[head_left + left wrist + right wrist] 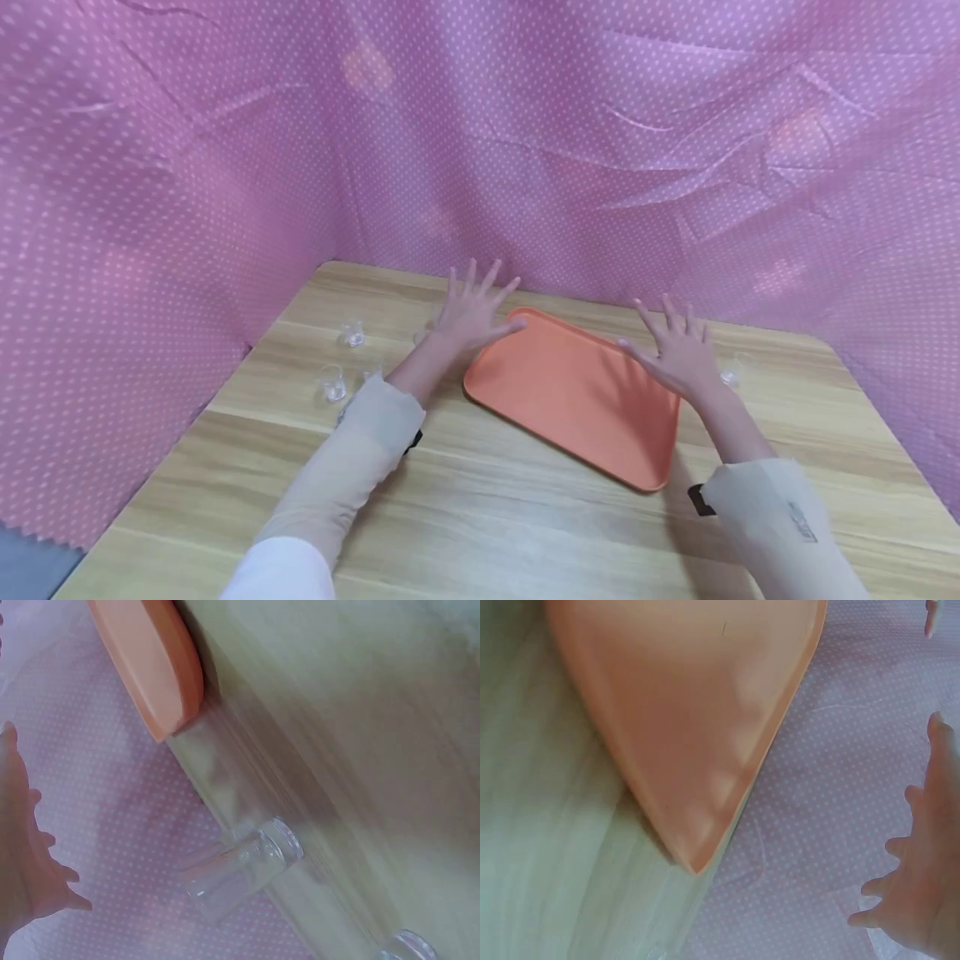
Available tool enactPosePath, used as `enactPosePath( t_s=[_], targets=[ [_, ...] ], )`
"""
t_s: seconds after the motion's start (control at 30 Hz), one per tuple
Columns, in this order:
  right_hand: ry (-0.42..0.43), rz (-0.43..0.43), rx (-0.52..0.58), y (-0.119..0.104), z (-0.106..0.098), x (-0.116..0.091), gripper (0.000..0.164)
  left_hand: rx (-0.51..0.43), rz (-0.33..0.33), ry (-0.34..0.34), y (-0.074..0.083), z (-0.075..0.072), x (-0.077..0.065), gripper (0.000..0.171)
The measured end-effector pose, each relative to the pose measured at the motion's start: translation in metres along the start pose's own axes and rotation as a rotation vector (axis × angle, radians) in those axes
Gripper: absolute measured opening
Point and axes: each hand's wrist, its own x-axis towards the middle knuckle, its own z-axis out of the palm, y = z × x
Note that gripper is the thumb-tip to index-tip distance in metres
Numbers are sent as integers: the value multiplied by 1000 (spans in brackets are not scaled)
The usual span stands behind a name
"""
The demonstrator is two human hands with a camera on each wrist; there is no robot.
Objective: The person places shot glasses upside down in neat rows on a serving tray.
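An orange tray lies at a slant on the wooden table, its inside bare apart from a hand's shadow. Above its far left corner my left hand spreads its fingers wide and holds nothing. My right hand, also with fingers spread, is over the tray's right end, and its shadow falls on the tray. In the left wrist view a clear glass stands near the tray's corner. The right wrist view shows the tray's pointed corner with my right hand off to the side.
Several clear glasses stand left of the tray, among them one at the back and one nearer. Another glass is right of my right hand. Pink dotted cloth hangs behind and beside the wooden table.
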Motion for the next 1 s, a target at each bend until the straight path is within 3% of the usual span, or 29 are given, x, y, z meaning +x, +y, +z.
enactPosePath(
  t_s=[0.2, 0.37, 0.57, 0.7, 0.77, 0.87, 1.0],
  targets=[
    [52, 16, 38, 8, -5, -22, 65, -10, 135, 77, 14, 1, -8, 71],
    [63, 14, 64, 13, 0, -41, 66, 28, 245, 110, 20, 16, -17, 70],
    [-10, 41, 102, 15, 10, -60, 67, 34, 354, 80, 25, 34, -24, 67],
    [-129, 60, 188, 16, 14, -69, 70, -6, 398, 44, 23, 43, -26, 66],
    [-185, 69, 245, 16, 14, -73, 71, -35, 397, 15, 22, 49, -27, 64],
    [-223, 102, 366, 17, 12, -78, 68, -153, 329, -37, 19, 55, -27, 60],
    [-223, 231, 549, 21, 11, -83, 64, -363, 139, -69, 19, 55, -28, 58]
  ],
)
